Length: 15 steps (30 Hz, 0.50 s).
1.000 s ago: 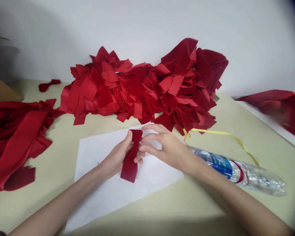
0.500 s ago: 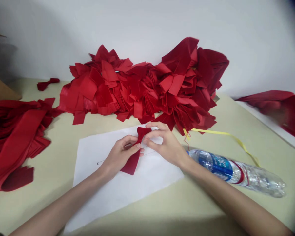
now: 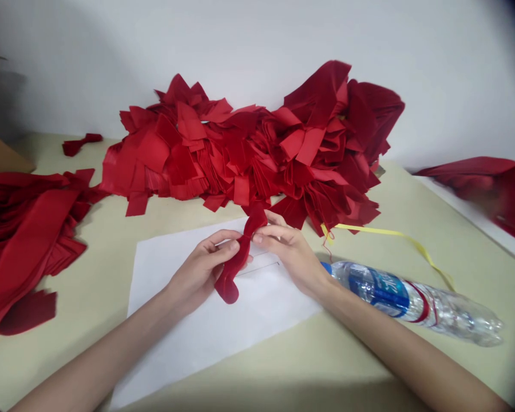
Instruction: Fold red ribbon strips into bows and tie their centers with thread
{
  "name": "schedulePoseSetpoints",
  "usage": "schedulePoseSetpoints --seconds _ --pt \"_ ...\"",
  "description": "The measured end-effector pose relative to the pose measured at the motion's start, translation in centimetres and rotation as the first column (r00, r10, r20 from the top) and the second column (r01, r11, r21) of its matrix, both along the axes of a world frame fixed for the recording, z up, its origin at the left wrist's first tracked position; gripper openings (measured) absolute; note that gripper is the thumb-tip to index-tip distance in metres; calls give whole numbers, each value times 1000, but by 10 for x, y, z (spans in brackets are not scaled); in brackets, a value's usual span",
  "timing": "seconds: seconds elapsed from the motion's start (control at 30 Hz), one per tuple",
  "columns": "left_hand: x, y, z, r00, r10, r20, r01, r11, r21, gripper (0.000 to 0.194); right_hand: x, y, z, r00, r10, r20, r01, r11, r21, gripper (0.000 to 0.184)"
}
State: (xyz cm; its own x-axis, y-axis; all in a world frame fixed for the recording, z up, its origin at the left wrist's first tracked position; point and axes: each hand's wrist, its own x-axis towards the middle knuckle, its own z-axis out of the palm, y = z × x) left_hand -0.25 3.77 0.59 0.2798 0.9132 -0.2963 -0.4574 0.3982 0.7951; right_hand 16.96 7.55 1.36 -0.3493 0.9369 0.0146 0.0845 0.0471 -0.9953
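A dark red velvety ribbon piece (image 3: pixel 236 264), pinched narrow near its middle, is held up between my two hands. My left hand (image 3: pixel 212 257) grips its left side, thumb on top and fingers behind. On the other side my right hand (image 3: pixel 289 249) pinches it at the narrow part, with the thumb and index finger close together. Under both hands lies a white sheet of paper (image 3: pixel 163 332) with thin drawn lines. Some fingertips are hidden behind the ribbon.
A large heap of red ribbon pieces (image 3: pixel 223 154) lies along the wall, with stacked red strips (image 3: pixel 30 240) at left. A plastic bottle (image 3: pixel 416 300) wound with red thread lies at right beside a yellow strip (image 3: pixel 395 233). One small red bow (image 3: pixel 82 144) sits at back left.
The ribbon piece has turned in my hands; its lower end now curls and its upper end reaches higher. My right hand has closed in on its narrow middle.
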Motion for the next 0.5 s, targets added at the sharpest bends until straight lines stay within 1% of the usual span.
schedulePoseSetpoints --seconds 0.07,0.13,0.2,0.23,0.3,0.33,0.37,0.43,0.5 --pt "-1 0 -1 998 -50 31 49 998 26 13 -1 -4 -2 995 63 -71 -67 996 -56 15" --pt "0 -1 0 986 -160 42 156 985 74 12 -2 -6 -4 990 104 -96 -112 991 -75 18" --pt "0 -3 2 954 -299 22 295 948 119 13 -2 -6 -4 987 148 -56 -149 989 -21 20" --pt "1 -5 4 932 -362 -5 360 924 131 14 -1 -4 -4 982 188 -30 -187 982 16 22" --pt "1 -6 7 887 -443 -128 458 879 131 15 2 2 -4 958 287 -29 -284 956 80 25" --pt "0 -6 8 867 -441 -234 478 867 138 14 4 7 -3 943 329 -58 -323 942 88 25" --pt "-1 -6 9 839 -407 -361 483 862 151 13 7 11 -1 928 359 -95 -354 933 67 25" --pt "-3 -4 9 758 -261 -598 460 863 206 10 12 18 4 907 394 -147 -405 913 -53 33" --pt "-6 -2 8 679 -118 -725 438 857 271 8 16 22 9 887 450 -105 -462 870 -173 48"
